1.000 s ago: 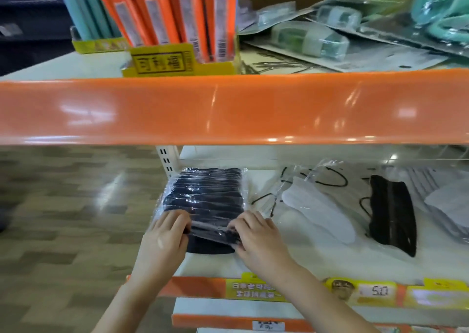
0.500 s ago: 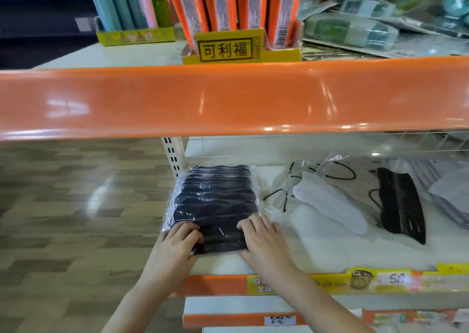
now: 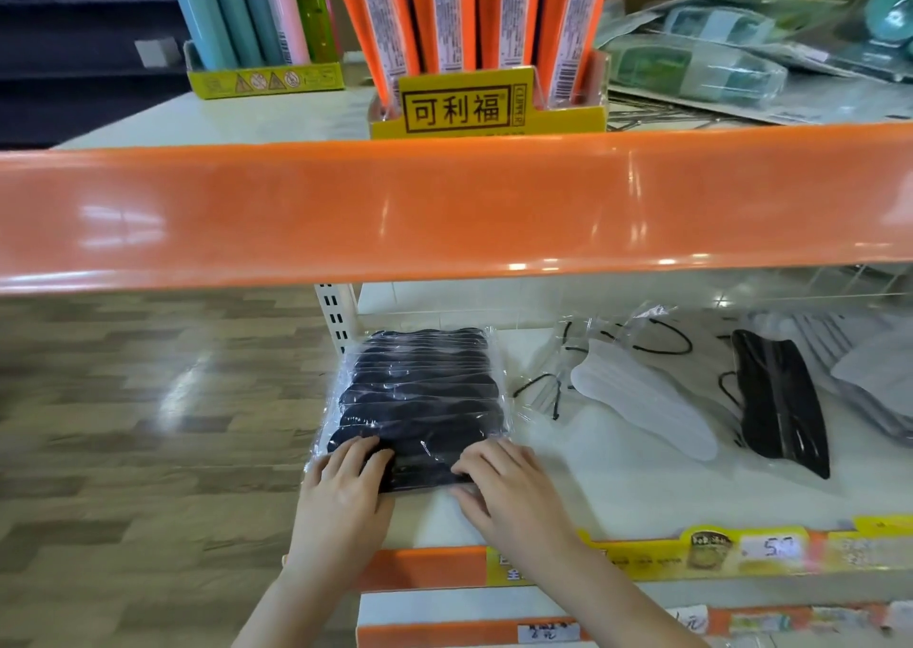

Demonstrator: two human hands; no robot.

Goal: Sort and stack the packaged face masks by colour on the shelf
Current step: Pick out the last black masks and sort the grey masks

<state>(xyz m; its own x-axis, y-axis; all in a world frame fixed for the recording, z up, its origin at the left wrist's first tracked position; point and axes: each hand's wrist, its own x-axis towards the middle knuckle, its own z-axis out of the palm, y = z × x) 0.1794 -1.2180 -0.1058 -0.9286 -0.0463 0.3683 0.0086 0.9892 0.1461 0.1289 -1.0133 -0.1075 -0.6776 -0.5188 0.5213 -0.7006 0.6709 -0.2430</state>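
One clear plastic pack of stacked black face masks lies at the left end of the white shelf. Two hands press its near edge: left hand and right hand, fingers flat. Beside it lie one white packaged mask and one black packaged mask.

A glossy orange shelf edge spans the view. Below and left of it lies wood-patterned flooring with bright light glare; beneath it stands a white slotted upright. Above left, the background is dark.
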